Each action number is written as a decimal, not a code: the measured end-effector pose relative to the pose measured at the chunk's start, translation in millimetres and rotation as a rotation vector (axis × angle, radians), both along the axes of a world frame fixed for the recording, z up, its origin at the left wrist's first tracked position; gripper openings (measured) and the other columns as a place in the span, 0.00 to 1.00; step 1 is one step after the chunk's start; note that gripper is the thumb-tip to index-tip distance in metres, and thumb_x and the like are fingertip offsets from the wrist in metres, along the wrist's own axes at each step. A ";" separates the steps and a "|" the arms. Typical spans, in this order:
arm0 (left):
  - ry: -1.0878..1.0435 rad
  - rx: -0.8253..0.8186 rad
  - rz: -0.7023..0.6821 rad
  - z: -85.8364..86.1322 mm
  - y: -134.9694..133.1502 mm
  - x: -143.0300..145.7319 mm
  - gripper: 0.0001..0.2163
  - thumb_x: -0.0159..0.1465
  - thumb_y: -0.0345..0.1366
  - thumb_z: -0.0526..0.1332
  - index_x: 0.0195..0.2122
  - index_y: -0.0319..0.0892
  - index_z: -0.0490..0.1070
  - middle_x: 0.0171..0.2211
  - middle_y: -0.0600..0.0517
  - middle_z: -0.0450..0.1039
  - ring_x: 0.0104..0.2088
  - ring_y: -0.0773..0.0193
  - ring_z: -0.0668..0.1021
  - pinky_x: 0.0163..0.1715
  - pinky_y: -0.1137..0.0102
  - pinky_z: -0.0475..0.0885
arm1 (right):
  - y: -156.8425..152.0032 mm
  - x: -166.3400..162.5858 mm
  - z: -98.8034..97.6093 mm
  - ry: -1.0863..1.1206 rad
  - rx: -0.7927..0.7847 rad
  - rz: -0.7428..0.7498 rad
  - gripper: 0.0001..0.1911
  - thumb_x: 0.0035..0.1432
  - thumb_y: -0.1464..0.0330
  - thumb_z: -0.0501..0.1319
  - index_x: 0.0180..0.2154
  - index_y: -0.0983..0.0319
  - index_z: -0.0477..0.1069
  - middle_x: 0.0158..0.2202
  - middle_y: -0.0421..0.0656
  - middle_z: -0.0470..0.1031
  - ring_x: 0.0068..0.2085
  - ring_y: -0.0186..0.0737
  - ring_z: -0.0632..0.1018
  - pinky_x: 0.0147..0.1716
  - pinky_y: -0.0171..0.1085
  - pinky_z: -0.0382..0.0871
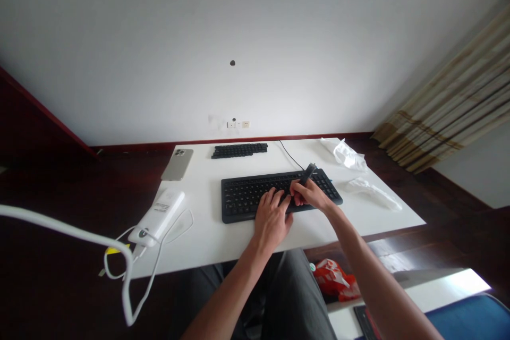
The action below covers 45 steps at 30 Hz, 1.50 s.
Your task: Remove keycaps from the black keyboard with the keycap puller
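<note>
A black keyboard [243,207] lies on the white table in front of me, its cable running off toward the back edge. My left hand [273,217] rests on its front middle part, palm down, with fingers stretched over the keys. Just right of it, my right hand [307,194] is closed around a short black tool [308,172]. The tool's upper end sticks up above the fist; its lower end is hidden by the fingers, so its kind is unclear. Behind the keyboard sits a block of loose-looking black keycaps [239,150] in rows.
A phone [177,164] lies at the back left, with a white power bank [159,217] and white cable [127,276] nearer me. Crumpled white plastic [346,155] and a clear bag [374,193] lie on the right. A red bag [332,278] is below the table [199,247].
</note>
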<state>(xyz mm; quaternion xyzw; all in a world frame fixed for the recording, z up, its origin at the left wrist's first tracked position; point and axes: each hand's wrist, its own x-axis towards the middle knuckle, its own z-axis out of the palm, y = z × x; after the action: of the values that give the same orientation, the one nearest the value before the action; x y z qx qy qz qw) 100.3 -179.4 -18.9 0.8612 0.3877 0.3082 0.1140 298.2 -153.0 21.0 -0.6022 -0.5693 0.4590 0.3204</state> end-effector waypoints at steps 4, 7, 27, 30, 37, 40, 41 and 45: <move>-0.011 -0.026 -0.003 -1.3 1.2 0.7 0.23 0.65 0.35 0.67 0.61 0.46 0.72 0.62 0.46 0.72 0.66 0.47 0.70 0.67 0.48 0.66 | -7.2 6.0 0.2 0.010 -0.017 0.055 0.15 0.62 0.62 0.56 0.27 0.62 0.71 0.23 0.44 0.78 0.24 0.36 0.75 0.20 0.30 0.58; -0.017 -0.038 -0.004 -0.8 1.7 1.0 0.22 0.64 0.34 0.67 0.61 0.46 0.72 0.62 0.46 0.73 0.66 0.48 0.70 0.68 0.50 0.65 | -9.8 5.9 -0.3 0.042 -0.012 0.050 0.15 0.62 0.60 0.55 0.27 0.62 0.69 0.23 0.43 0.78 0.23 0.35 0.73 0.20 0.31 0.57; 0.029 -0.010 -0.017 3.5 0.9 -1.5 0.23 0.66 0.35 0.66 0.63 0.50 0.71 0.65 0.50 0.71 0.66 0.47 0.68 0.67 0.49 0.66 | -3.4 -20.2 -4.7 0.218 -0.082 -0.285 0.11 0.53 0.63 0.58 0.21 0.61 0.67 0.16 0.42 0.73 0.16 0.32 0.68 0.14 0.30 0.59; 0.038 -0.004 -0.014 2.9 1.2 -1.2 0.23 0.66 0.36 0.65 0.63 0.51 0.70 0.66 0.51 0.70 0.66 0.46 0.68 0.66 0.49 0.66 | -4.2 -17.1 -9.1 0.264 -0.078 -0.314 0.11 0.53 0.64 0.58 0.21 0.61 0.67 0.16 0.42 0.73 0.16 0.32 0.68 0.14 0.29 0.59; 0.097 0.032 -0.042 -5.8 0.2 -2.3 0.25 0.70 0.38 0.62 0.68 0.49 0.65 0.69 0.50 0.66 0.71 0.44 0.63 0.68 0.47 0.63 | 8.2 -12.8 -2.9 0.109 -0.048 -0.105 0.13 0.56 0.63 0.57 0.20 0.60 0.65 0.13 0.39 0.69 0.14 0.30 0.64 0.12 0.29 0.55; 0.114 0.046 -0.066 -8.6 2.4 -5.6 0.25 0.71 0.39 0.60 0.70 0.49 0.63 0.71 0.50 0.64 0.73 0.44 0.61 0.69 0.47 0.61 | 11.6 -10.8 -2.8 0.107 -0.040 -0.082 0.15 0.57 0.62 0.57 0.20 0.59 0.64 0.13 0.39 0.68 0.14 0.31 0.64 0.12 0.29 0.54; 0.121 0.050 -0.079 -8.4 4.4 -7.3 0.26 0.72 0.40 0.60 0.70 0.49 0.63 0.71 0.50 0.64 0.73 0.44 0.61 0.69 0.48 0.61 | 12.1 -10.2 -3.6 0.113 -0.037 -0.092 0.15 0.57 0.62 0.57 0.21 0.59 0.64 0.13 0.39 0.69 0.14 0.31 0.65 0.12 0.29 0.54; 0.182 0.059 -0.158 -1.9 18.9 -15.7 0.27 0.70 0.43 0.63 0.70 0.51 0.63 0.70 0.51 0.65 0.71 0.43 0.64 0.67 0.48 0.64 | 14.7 -8.2 -7.3 0.129 -0.055 -0.123 0.15 0.58 0.62 0.57 0.21 0.60 0.65 0.13 0.39 0.69 0.14 0.31 0.65 0.12 0.29 0.55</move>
<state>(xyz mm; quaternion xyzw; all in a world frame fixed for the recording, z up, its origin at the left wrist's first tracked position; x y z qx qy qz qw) 84.6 -160.5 -20.8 0.9165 0.3179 0.2303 0.0769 290.0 -138.4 13.7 -0.6138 -0.4964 0.4918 0.3672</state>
